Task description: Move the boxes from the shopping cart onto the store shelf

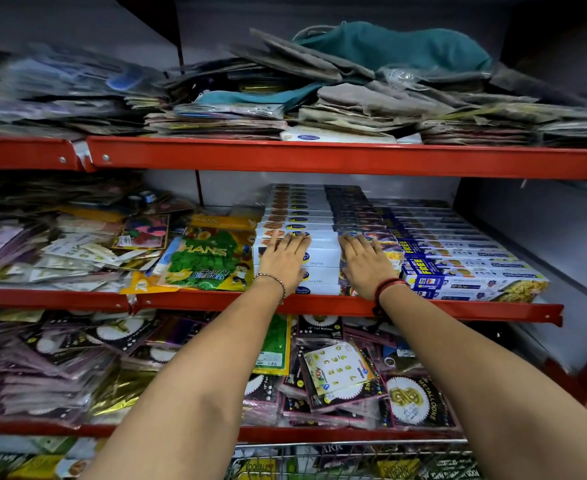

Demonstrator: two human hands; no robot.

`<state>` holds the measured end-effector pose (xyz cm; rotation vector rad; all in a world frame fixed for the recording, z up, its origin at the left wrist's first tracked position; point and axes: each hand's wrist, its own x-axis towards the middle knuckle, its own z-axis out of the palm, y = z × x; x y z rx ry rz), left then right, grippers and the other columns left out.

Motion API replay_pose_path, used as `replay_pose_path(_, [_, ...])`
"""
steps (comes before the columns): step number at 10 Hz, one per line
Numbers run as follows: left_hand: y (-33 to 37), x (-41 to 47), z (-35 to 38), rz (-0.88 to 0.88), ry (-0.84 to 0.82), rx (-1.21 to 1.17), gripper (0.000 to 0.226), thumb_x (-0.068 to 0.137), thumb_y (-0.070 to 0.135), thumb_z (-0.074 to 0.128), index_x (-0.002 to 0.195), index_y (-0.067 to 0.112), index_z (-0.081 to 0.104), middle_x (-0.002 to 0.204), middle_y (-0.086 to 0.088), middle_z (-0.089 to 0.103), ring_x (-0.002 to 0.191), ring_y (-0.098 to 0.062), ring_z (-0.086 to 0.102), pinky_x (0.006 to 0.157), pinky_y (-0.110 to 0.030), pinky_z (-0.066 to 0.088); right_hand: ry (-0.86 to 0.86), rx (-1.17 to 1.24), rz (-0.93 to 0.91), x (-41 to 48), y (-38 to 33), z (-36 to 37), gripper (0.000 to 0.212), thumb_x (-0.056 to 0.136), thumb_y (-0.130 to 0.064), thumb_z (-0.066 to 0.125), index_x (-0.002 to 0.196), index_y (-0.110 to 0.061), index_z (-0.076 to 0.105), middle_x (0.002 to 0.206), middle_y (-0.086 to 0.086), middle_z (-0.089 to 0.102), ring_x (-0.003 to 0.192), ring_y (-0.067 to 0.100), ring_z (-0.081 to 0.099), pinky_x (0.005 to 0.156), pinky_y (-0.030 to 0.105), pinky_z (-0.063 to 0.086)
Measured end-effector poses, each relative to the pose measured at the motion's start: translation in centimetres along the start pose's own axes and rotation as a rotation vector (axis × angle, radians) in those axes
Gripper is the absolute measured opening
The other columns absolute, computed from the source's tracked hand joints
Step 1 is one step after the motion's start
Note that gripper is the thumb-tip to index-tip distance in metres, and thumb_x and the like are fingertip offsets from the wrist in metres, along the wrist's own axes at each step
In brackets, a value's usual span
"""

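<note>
Long white boxes (323, 252) are stacked in a slanted pile on the middle red shelf (423, 308), next to a pile of dark patterned boxes (361, 216) and blue-and-white boxes (465, 268) further right. My left hand (283, 259) lies flat, fingers spread, on the front ends of the white boxes. My right hand (366, 265) presses flat on the ends of the dark patterned boxes. Neither hand grips anything. The wire shopping cart (337, 452) shows at the bottom edge, with several packets and boxes inside.
A green party-balloon packet (212, 258) leans left of the white boxes. Loose packets crowd the left half of the middle shelf and the shelf below (340, 368). The top shelf (320, 155) carries piled flat packets and a teal cloth (389, 46).
</note>
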<state>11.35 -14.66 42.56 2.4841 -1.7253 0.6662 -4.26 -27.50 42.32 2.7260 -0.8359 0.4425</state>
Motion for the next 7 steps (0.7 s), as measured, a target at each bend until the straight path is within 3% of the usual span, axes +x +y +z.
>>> replay_pose_path(2, [-0.6,-2.8,-1.6,0.040,0.222,0.114,0.071,0.103,0.042,0.031,0.160,0.013,0.001,0.168,-0.005,-0.005,0.156,-0.024,-0.001,0.126,-0.048,0.000,0.297,-0.037,-0.002,-2.9,-0.4,-3.3,0.068,0.098,-0.035,0.044,0.156,-0.010,0.020,0.165,0.007,0.020,0.154,0.028,0.009,0.124,0.054,0.006])
replay_pose_path(4, [-0.5,-3.6,-5.9,0.028,0.403,0.085,0.073,0.101,0.044,0.033,0.160,0.010,0.005,0.168,-0.007,-0.003,0.156,-0.024,0.001,0.125,-0.048,0.005,0.439,-0.069,0.045,-4.1,-0.8,-7.4,0.071,0.099,-0.043,0.034,0.158,-0.014,0.010,0.167,0.003,0.008,0.155,0.025,0.002,0.124,0.055,0.004])
replay_pose_path(7, [-0.9,-1.3,-16.5,-0.064,0.609,0.060,0.073,0.101,0.046,0.029,0.159,0.007,0.011,0.167,-0.011,0.004,0.155,-0.026,0.006,0.125,-0.049,0.006,0.704,-0.052,0.050,-2.0,-0.3,-18.5,0.070,0.101,-0.042,0.037,0.158,-0.010,0.012,0.167,0.006,0.010,0.154,0.025,0.006,0.124,0.054,0.004])
